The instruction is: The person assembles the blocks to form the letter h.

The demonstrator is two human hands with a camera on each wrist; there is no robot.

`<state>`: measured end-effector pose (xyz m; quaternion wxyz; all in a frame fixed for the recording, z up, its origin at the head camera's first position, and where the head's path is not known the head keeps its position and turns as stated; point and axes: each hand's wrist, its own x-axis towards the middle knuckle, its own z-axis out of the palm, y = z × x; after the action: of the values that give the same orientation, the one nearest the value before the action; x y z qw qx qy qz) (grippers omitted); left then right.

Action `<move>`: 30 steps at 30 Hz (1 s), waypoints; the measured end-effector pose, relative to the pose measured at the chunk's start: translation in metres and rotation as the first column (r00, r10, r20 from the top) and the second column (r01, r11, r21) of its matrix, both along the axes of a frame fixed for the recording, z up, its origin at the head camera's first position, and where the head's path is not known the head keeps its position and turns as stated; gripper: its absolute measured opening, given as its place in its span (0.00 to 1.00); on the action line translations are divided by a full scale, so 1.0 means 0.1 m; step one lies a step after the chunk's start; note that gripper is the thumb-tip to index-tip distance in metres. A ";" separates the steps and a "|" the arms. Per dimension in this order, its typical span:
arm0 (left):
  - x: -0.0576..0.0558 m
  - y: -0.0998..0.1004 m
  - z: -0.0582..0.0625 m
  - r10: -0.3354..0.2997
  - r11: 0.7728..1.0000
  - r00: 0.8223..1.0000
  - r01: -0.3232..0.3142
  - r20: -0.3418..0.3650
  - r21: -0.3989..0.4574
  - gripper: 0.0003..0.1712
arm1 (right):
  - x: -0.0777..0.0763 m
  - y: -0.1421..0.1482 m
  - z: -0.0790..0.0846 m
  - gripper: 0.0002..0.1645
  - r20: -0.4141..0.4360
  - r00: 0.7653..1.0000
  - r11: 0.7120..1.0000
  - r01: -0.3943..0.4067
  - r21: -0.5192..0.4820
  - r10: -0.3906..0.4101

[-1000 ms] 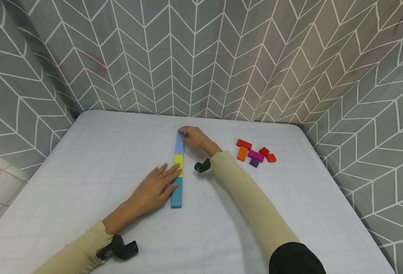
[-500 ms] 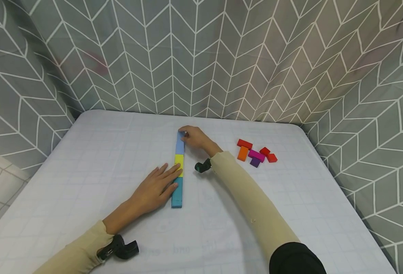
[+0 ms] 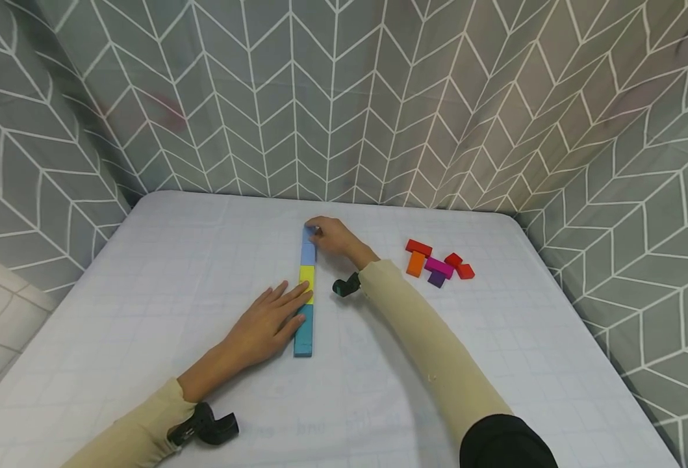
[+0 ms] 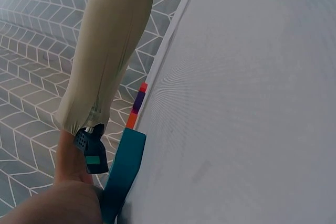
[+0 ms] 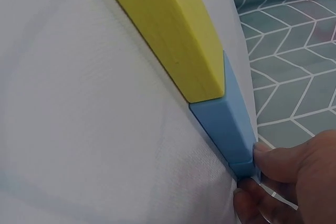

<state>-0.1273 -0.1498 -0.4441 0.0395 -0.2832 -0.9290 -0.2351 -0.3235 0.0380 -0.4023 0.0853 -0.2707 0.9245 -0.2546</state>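
Note:
A straight row of blocks lies on the white table: a teal block point(image 3: 303, 337) nearest, a yellow block point(image 3: 306, 273) in the middle and a light blue block point(image 3: 308, 255) beyond it. At the far end, past a seam, sits a small blue block point(image 5: 243, 170). My right hand point(image 3: 333, 236) pinches this end piece between thumb and fingers, partly covering it. My left hand point(image 3: 266, 326) lies with fingers extended across the left side of the row, fingertips on the yellow block and thumb over the teal one. In the right wrist view the yellow and light blue ends meet.
To the right lies a loose group of blocks: a red block point(image 3: 419, 247), an orange block point(image 3: 416, 264), a magenta block point(image 3: 439, 268), a purple block point(image 3: 436, 279) and two small red pieces point(image 3: 465, 272). A patterned grey curtain point(image 3: 344, 97) surrounds the table's point(image 3: 203, 260) far sides.

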 end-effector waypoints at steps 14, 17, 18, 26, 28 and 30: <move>-0.01 0.02 0.00 -0.010 1.000 1.000 0.010 -0.015 -0.006 0.30 | 0.00 0.08 -0.02 0.27 -0.025 1.000 1.000 -0.017 -0.021 0.017; 0.00 0.02 0.00 -0.009 1.000 1.000 0.009 -0.009 -0.006 0.30 | 0.00 0.17 -0.01 0.27 -0.059 0.998 0.999 -0.028 -0.033 0.026; 0.00 0.02 0.00 -0.009 1.000 1.000 0.009 -0.013 -0.004 0.30 | 0.00 0.20 -0.01 0.27 -0.073 0.997 0.999 -0.031 -0.038 0.028; -0.01 0.01 0.00 0.001 1.000 1.000 -0.001 -0.009 0.002 0.30 | 0.10 0.51 0.11 0.29 -0.110 0.993 0.997 -0.039 -0.067 0.032; -0.01 0.01 0.00 -0.003 1.000 1.000 0.003 -0.017 0.004 0.30 | 0.13 0.60 0.14 0.30 -0.107 0.994 0.998 -0.027 -0.059 0.020; -0.01 0.02 0.00 -0.007 1.000 1.000 0.007 -0.022 0.011 0.30 | 0.17 0.70 0.17 0.30 -0.104 0.995 0.999 -0.014 -0.047 0.009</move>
<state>-0.1284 -0.1478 -0.4443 0.0505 -0.2887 -0.9262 -0.2373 -0.3068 0.1084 -0.3851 0.0321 -0.2909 0.9198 -0.2615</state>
